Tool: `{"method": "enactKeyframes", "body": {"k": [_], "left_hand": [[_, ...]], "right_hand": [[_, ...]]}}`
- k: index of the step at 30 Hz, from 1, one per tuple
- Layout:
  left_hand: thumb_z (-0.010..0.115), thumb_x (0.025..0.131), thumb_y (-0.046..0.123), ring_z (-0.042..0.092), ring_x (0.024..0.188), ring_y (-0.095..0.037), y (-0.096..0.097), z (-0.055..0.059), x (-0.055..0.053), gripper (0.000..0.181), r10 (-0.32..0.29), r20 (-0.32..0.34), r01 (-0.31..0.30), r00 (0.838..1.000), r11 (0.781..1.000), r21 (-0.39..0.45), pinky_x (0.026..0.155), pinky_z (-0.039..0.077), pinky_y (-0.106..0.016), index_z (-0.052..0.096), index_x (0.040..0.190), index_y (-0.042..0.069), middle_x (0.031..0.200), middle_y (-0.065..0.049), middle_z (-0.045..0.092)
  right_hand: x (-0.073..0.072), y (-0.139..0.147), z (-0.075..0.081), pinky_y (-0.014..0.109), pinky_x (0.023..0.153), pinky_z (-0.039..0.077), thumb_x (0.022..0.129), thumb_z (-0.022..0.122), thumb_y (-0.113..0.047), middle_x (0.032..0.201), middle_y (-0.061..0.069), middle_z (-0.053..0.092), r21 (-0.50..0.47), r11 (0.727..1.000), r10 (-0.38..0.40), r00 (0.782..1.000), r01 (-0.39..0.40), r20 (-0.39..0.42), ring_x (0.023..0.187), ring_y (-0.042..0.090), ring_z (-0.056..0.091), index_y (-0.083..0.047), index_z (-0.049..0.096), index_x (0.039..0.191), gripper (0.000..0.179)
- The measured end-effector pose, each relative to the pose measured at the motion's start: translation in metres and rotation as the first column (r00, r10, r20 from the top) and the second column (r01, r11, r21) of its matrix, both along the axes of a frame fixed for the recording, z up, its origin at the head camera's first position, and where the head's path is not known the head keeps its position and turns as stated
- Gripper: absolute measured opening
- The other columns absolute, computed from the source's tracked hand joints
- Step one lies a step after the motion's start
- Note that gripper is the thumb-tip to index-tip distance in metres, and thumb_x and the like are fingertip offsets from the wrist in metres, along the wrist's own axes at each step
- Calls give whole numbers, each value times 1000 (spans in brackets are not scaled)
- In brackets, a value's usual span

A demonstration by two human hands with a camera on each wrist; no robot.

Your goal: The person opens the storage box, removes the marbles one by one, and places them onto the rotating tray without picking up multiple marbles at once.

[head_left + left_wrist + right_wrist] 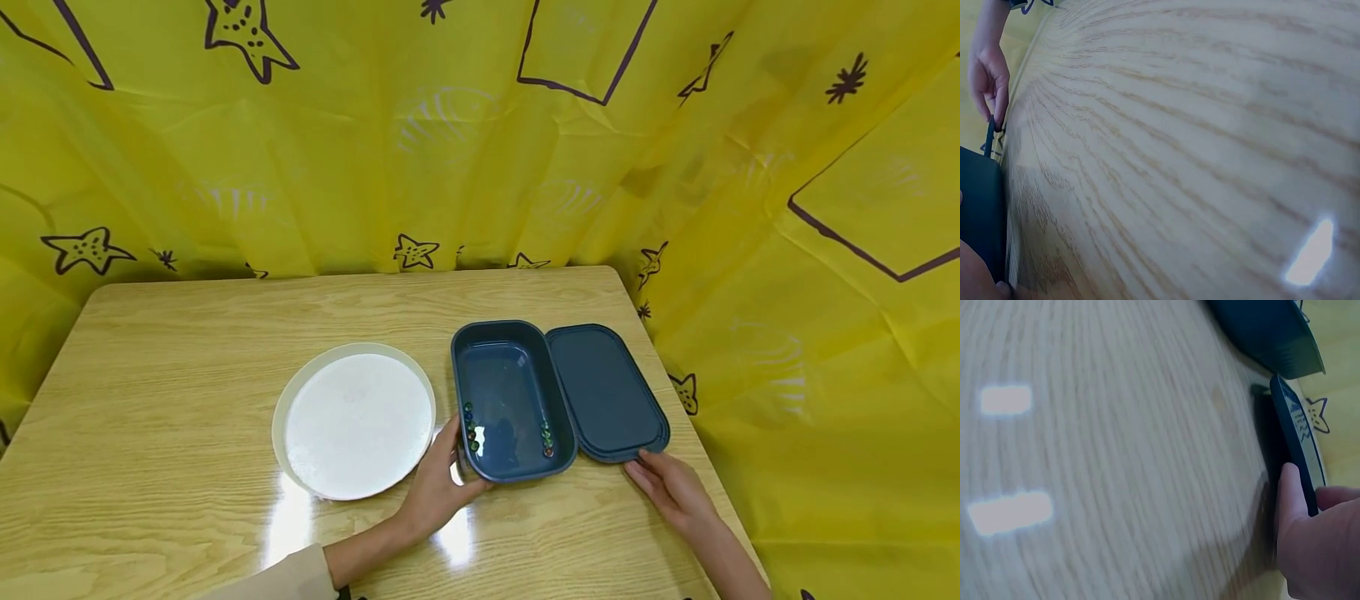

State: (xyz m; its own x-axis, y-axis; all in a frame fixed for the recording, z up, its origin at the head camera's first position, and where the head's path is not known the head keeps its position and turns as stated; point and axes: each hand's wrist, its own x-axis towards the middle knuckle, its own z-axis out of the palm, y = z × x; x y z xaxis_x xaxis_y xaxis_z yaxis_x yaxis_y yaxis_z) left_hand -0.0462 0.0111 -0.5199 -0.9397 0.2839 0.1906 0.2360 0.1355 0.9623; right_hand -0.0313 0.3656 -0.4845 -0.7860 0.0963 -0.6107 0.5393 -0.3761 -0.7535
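Note:
A dark blue rectangular container [498,392] sits right of the table's middle, its top uncovered. Several small colourful glass marbles [547,439] lie in it, in a row near each long wall. My left hand [438,492] grips the container by its near left corner, thumb at the near wall and fingers along the left side. Against the container's right side is its flat dark blue lid [607,387]. The right hand [675,492] pinches the lid's near edge between thumb and fingers; in the right wrist view this edge [1294,437] stands off the tabletop.
A round white tray [356,425] with a low cream rim lies left of the container, close to my left hand. The wood-grain table [165,400] has its right edge just beyond the lid. Yellow patterned curtains [337,167] hang behind and at the right.

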Motion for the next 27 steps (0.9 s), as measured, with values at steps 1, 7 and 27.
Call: {"method": "enactKeyframes", "body": {"k": [1, 7, 27], "left_hand": [[88, 76, 7, 50, 130, -33, 0, 3, 0, 97, 3, -3, -3, 1000, 1000, 2, 102, 47, -45, 30, 155, 5, 146, -19, 44], [85, 74, -6, 51, 126, -43, 0, 30, 5, 94, 4, 9, -4, 1000, 999, 32, 101, 47, -48, 32, 152, -1, 143, -28, 44], [87, 76, 3, 52, 128, -34, 1, 5, 1, 96, -6, 2, 6, 1000, 1000, 6, 101, 48, -41, 31, 154, 4, 145, -20, 44]], "right_hand": [[1, 2, 0, 30, 103, 45, 106, 34, 0, 114, 8, 52, 6, 1000, 16, 1000, -16, -3, 91, 7, 65, 8, -4, 153, 61], [2, 12, -3, 31, 96, 51, 103, 43, 4, 98, 6, 65, 5, 999, 44, 999, -44, -5, 92, 13, 69, 14, 25, 140, 43], [-4, 27, -2, 23, 71, 58, 103, 55, -13, 78, 5, 74, 147, 961, 215, 966, -235, 143, 75, 11, 73, -4, 74, 87, 27]]}}
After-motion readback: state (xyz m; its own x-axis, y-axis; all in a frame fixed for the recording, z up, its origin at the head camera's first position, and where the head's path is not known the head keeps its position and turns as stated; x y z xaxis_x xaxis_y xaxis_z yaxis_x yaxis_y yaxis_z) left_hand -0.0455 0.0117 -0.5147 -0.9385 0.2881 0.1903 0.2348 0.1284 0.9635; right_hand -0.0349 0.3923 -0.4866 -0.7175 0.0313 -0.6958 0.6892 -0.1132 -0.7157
